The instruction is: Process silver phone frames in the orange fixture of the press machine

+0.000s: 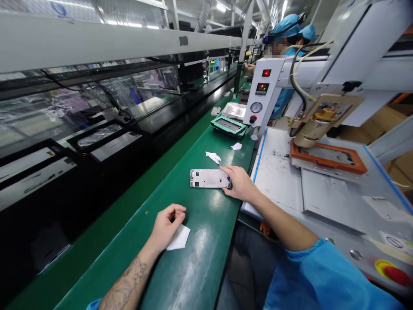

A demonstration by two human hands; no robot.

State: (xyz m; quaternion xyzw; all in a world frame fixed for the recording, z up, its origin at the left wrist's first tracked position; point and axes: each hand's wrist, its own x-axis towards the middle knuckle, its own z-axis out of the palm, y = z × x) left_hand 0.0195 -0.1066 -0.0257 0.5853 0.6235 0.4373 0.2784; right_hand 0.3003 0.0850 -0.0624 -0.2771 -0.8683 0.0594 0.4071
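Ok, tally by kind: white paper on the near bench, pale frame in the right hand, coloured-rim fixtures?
White paper: 3 (sheet, torn strip, small scrap)
Pale frame in the right hand: 1
Coloured-rim fixtures: 2 (green-rimmed fixture, orange-rimmed fixture)
Total: 6

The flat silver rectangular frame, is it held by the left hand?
No, the right hand grips the flat silver rectangular frame, while the left hand is apart from it.

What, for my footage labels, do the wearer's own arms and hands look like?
The left hand and right hand are bare. Line tattoos mark the left forearm. The right sleeve is blue with a gathered cuff; the left sleeve shows a blue edge.
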